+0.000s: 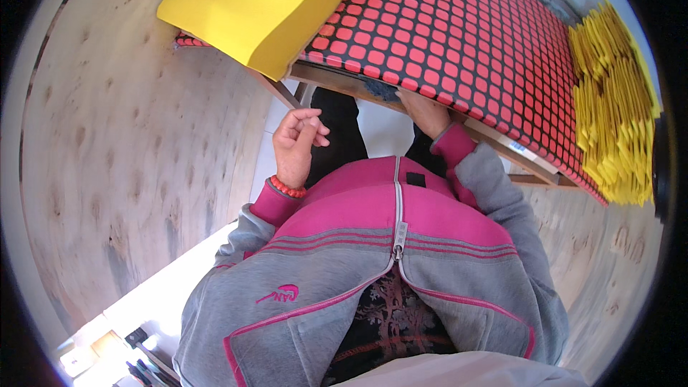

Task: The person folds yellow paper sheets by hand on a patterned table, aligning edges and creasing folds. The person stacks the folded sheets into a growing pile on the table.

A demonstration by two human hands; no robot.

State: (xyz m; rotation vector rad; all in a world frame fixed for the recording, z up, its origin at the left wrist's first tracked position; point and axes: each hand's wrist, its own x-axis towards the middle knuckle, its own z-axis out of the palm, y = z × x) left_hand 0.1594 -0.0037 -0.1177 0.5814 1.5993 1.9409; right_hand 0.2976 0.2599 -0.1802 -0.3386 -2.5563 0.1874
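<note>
My left hand (294, 142) is raised in front of the table's near edge, palm turned inward, with its fingers loosely bent and nothing visible in them. A red bead bracelet (287, 188) circles that wrist. Under the near edge of the table, my right hand (428, 113) reaches in beside a dark blue, fuzzy-looking bundle (380, 89); its fingertips are hidden, so I cannot tell whether it grips anything. Above my left hand, a large yellow sheet (265, 11) lies on the table and hangs over its near edge. A red-and-black checked cover (459, 36) spreads over the tabletop.
Thick stacks of folded yellow pieces (613, 107) stand at the table's right end. The wooden table frame (344, 80) runs below the cover. Wood-grain boards (143, 143) stretch along the left. Dark-trousered legs (335, 125) are beneath the table edge.
</note>
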